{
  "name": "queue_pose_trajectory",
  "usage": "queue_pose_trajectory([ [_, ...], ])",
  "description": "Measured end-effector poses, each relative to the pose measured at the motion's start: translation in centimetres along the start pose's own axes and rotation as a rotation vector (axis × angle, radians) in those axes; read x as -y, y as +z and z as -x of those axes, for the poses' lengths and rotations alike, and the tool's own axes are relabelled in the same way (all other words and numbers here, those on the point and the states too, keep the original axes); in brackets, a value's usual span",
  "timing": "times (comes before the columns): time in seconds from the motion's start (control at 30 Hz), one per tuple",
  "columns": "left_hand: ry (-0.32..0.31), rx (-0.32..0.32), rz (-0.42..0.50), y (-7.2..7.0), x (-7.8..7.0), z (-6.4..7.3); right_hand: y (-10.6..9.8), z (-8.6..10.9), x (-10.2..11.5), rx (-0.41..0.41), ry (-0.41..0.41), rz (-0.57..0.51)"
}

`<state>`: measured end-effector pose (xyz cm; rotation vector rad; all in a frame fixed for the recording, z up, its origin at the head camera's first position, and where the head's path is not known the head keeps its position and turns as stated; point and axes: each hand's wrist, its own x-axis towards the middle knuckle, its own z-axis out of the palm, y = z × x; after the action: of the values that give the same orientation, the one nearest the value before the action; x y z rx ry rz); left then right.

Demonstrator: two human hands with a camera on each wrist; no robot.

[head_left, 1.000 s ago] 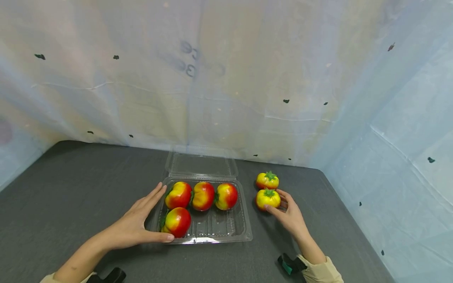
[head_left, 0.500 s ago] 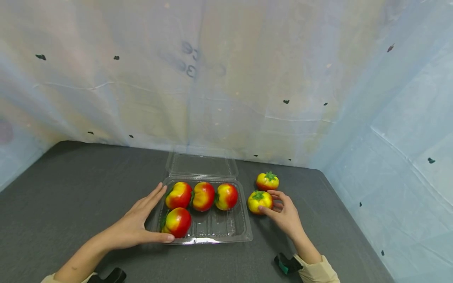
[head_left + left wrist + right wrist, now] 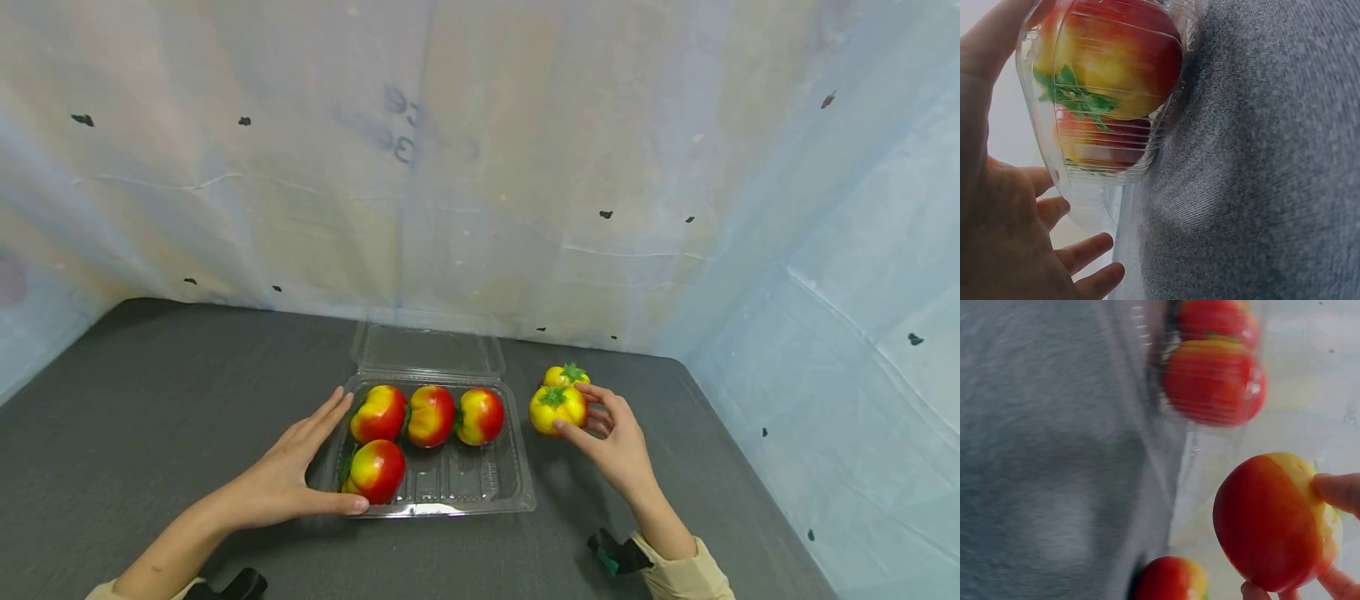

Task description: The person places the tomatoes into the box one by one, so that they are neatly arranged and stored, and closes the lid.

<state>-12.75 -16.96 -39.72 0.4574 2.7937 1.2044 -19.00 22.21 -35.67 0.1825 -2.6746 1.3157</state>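
Note:
In the head view my right hand (image 3: 615,442) grips a red-and-yellow tomato (image 3: 558,409) with a green leafy top, between thumb and fingertips, raised off the table. The right wrist view shows this tomato (image 3: 1272,522) with its red underside in sight. Another tomato (image 3: 564,376) stands just behind, partly hidden by the held one. My left hand (image 3: 288,475) rests at the left side of a clear plastic clamshell box (image 3: 480,505), fingers extended and thumb at the front-left corner. Several tomatoes (image 3: 431,417) lie inside, three along the back and one at front left.
The box's hinged lid (image 3: 427,350) lies open toward the back. A dark grey table (image 3: 187,400) is under everything. Pale sheeting (image 3: 480,167) hangs behind the table and at its right side.
My right hand first drew the tomato leftward, away from the one behind, then lifted it up and slightly back. My left hand and the box have stayed put.

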Motion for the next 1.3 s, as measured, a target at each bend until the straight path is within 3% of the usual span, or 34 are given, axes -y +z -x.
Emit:
queue_pose_trajectory([
  [0.43,-0.011,0.007,0.01,0.0,0.2,0.0,-0.2,0.2,2.2,0.021,-0.158,-0.083],
  [0.77,-0.007,0.015,0.004,-0.1,0.0,-0.3,1.0,0.7,3.9,0.088,-0.285,-0.11],
  [1.3,-0.012,0.012,-0.002,-0.1,-0.1,-0.2,4.1,1.3,4.9,0.184,-0.301,-0.127],
])
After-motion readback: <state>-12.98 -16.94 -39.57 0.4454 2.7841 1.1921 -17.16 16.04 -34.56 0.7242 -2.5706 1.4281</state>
